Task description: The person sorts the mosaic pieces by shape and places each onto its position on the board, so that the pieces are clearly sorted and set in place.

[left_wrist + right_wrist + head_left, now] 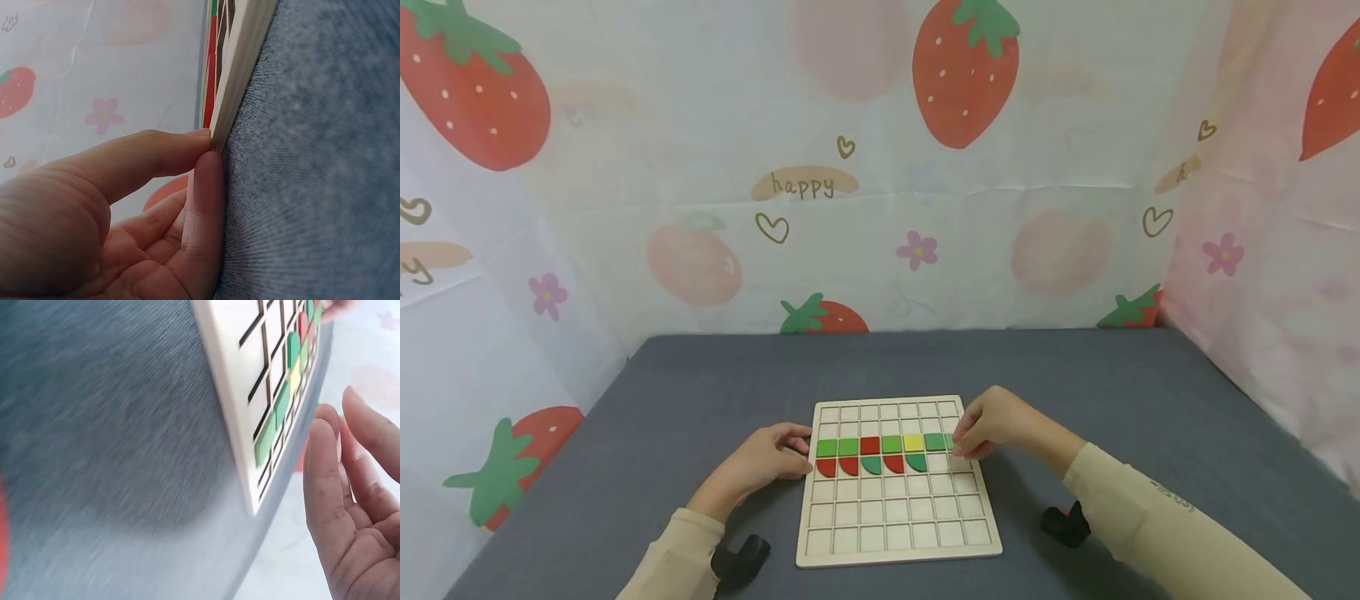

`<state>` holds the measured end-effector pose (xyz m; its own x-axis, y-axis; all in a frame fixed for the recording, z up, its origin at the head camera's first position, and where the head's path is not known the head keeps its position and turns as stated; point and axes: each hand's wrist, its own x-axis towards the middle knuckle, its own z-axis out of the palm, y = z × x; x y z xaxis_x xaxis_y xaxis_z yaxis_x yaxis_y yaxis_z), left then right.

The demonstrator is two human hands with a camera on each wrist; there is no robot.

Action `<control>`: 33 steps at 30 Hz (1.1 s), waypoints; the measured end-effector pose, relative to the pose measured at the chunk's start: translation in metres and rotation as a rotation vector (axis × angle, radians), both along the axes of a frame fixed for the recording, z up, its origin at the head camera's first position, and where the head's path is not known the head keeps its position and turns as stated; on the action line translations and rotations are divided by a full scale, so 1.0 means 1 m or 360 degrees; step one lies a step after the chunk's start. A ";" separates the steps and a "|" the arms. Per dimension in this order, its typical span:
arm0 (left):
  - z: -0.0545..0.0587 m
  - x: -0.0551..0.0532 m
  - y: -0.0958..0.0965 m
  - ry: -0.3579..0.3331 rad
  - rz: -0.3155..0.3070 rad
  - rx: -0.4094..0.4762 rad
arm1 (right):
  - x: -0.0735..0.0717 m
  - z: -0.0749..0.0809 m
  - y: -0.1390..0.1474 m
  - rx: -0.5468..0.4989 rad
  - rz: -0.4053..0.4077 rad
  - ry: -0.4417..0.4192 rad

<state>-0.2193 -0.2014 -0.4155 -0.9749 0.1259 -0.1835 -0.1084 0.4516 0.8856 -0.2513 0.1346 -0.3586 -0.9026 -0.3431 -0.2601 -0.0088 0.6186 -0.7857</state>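
Note:
A pale wooden grid board [895, 510] lies flat on the dark table. One row carries square tiles, among them a red square tile [869, 446], a yellow square tile [913, 443] and several green ones. Below that row sit red and green quarter-round tiles, such as a green quarter-round tile [871, 465]. My left hand [767, 458] pinches the board's left edge between thumb and index finger. Beside the right edge, my right hand [996, 421] hovers over the end of the square row, partly hiding its last green tile. Its thumb and fingers [323, 469] are apart, holding nothing visible.
Dark grey cloth covers the table [715, 375] around the board. Behind it and at both sides hangs a strawberry-print curtain [955, 225]. A black device [741, 560] sits at the left wrist and another black device [1066, 525] at the right.

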 end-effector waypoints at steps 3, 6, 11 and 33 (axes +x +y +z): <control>0.000 -0.001 -0.001 -0.0002 -0.0009 0.0003 | 0.003 0.002 0.012 0.0012 0.0000 0.0005; -0.001 -0.001 -0.001 -0.0005 -0.0011 0.0001 | 0.007 0.002 0.023 0.0018 0.0006 0.0003; 0.000 0.000 -0.001 -0.0016 0.0006 0.0003 | 0.012 0.000 0.039 0.0034 0.0016 -0.0006; 0.001 0.001 0.000 -0.0017 0.0013 -0.0002 | 0.030 -0.016 0.085 0.0047 0.0045 -0.0135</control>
